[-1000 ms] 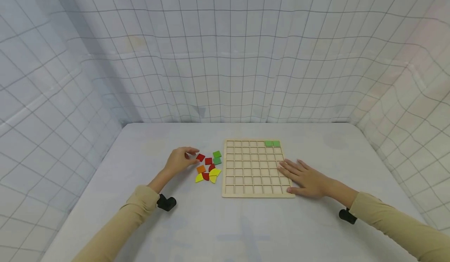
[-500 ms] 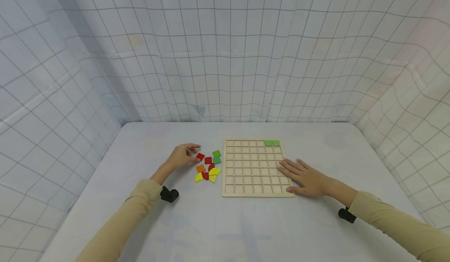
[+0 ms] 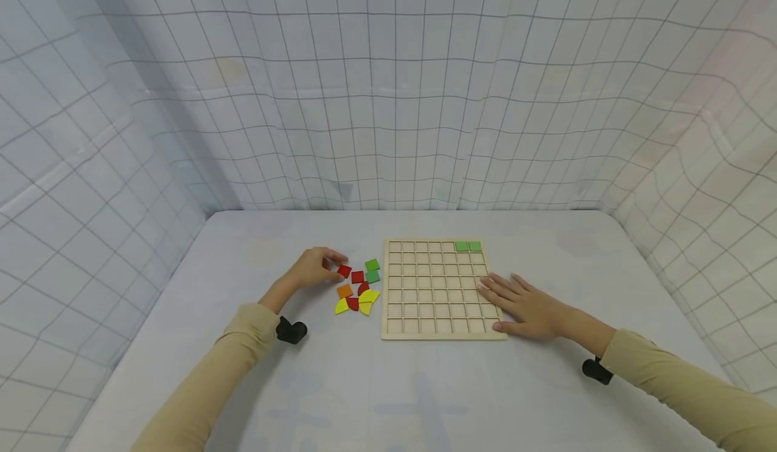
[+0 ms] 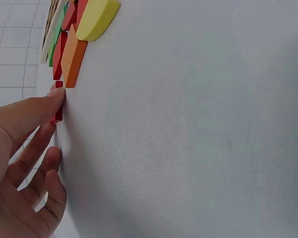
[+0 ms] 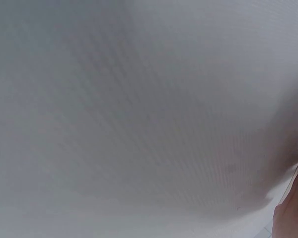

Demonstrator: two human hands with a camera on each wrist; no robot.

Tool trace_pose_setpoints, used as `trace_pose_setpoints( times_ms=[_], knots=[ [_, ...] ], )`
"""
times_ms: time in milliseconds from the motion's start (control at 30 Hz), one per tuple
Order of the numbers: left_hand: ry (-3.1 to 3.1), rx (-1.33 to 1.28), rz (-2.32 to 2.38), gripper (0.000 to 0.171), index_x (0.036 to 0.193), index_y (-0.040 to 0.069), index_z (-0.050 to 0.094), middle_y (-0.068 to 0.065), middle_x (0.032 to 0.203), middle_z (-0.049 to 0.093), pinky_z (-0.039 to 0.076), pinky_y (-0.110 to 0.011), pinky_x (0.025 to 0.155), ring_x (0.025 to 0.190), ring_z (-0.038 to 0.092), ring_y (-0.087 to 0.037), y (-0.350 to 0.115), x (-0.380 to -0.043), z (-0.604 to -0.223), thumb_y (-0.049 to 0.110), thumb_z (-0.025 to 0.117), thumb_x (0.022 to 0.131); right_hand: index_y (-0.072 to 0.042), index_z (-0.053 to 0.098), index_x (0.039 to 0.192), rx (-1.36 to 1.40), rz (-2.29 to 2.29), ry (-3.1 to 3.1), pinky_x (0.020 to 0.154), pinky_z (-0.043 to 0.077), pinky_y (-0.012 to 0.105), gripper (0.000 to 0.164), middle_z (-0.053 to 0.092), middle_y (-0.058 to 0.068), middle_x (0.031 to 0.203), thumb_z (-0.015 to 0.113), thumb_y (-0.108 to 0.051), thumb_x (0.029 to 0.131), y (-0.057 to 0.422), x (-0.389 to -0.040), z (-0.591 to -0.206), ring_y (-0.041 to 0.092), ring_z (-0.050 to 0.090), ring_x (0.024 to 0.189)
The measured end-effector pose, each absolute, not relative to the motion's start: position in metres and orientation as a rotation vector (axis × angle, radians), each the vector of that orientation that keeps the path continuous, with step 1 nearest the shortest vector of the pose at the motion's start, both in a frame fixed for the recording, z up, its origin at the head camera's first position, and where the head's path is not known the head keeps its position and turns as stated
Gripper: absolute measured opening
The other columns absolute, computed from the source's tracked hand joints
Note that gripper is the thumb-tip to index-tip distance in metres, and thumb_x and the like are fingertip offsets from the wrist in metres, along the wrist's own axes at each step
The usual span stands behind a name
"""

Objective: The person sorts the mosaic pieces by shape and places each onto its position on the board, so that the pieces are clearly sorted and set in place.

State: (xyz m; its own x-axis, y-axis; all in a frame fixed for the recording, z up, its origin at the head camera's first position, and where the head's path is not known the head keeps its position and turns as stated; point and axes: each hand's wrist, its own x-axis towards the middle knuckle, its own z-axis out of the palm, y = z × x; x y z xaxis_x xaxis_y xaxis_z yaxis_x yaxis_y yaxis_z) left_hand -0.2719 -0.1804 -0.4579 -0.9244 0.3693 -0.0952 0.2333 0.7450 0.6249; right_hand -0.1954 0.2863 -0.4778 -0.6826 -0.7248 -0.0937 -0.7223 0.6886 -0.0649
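Note:
My left hand (image 3: 311, 269) is at the left side of a loose group of tiles. Its thumb and index finger pinch the edges of a red square tile (image 4: 59, 113), which lies on the table; the other fingers curl loosely behind. Close by lie a second red square tile (image 3: 357, 277), an orange tile (image 4: 74, 62) and two green tiles (image 3: 372, 265). To the right is a wooden grid board (image 3: 443, 336) with two light-green tiles (image 3: 469, 246) in its far right cells. My right hand (image 3: 533, 312) lies flat, fingers spread over the board's right edge.
Nearer me in the group are yellow quarter-round pieces (image 3: 342, 306) and dark red ones (image 3: 353, 304). A white cloth (image 3: 419, 391) covers the table, and a white curtain with a grid pattern (image 3: 419, 101) hangs behind and at both sides.
My left hand has shifted slightly, and its thumb and index finger have come together on the red square tile. The right hand stays in place on the board.

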Motion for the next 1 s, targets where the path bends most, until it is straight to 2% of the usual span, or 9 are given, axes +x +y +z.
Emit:
trace_pose_setpoints(
  times_ms=[233, 533, 1000],
  knots=[
    [2.776, 0.467, 0.912, 0.029, 0.111, 0.005, 0.072, -0.012, 0.106, 0.068, 0.042, -0.025, 0.070, 0.083, 0.050, -0.021, -0.1781, -0.2664, -0.4586, 0.014, 0.074, 0.084, -0.013, 0.017, 0.155, -1.191, -0.012, 2.784, 0.115, 0.014, 0.059, 0.074, 0.014, 0.007, 0.162, 0.042, -0.054, 0.098, 0.2869, -0.1949, -0.4772, 0.030, 0.014, 0.149],
    [2.789, 0.470, 0.898, 0.030, 0.111, 0.003, 0.071, -0.012, 0.099, 0.067, 0.039, -0.026, 0.064, 0.077, 0.047, -0.019, -0.1824, -0.2636, -0.4589, 0.015, 0.074, 0.083, -0.014, 0.018, 0.155, -1.175, -0.020, 2.785, 0.116, 0.013, 0.059, 0.074, 0.014, 0.006, 0.162, 0.042, -0.054, 0.097, 0.2877, -0.1942, -0.4777, 0.030, 0.013, 0.149],
    [2.895, 0.458, 0.799, 0.031, 0.109, 0.007, 0.073, -0.007, 0.093, 0.068, 0.038, -0.025, 0.062, 0.075, 0.049, -0.017, -0.1839, -0.2621, -0.4619, 0.022, 0.076, 0.082, -0.014, 0.017, 0.155, -1.183, -0.034, 2.783, 0.116, 0.012, 0.059, 0.074, 0.013, 0.005, 0.162, 0.042, -0.054, 0.097, 0.2868, -0.1959, -0.4790, 0.029, 0.013, 0.150]
  ],
)
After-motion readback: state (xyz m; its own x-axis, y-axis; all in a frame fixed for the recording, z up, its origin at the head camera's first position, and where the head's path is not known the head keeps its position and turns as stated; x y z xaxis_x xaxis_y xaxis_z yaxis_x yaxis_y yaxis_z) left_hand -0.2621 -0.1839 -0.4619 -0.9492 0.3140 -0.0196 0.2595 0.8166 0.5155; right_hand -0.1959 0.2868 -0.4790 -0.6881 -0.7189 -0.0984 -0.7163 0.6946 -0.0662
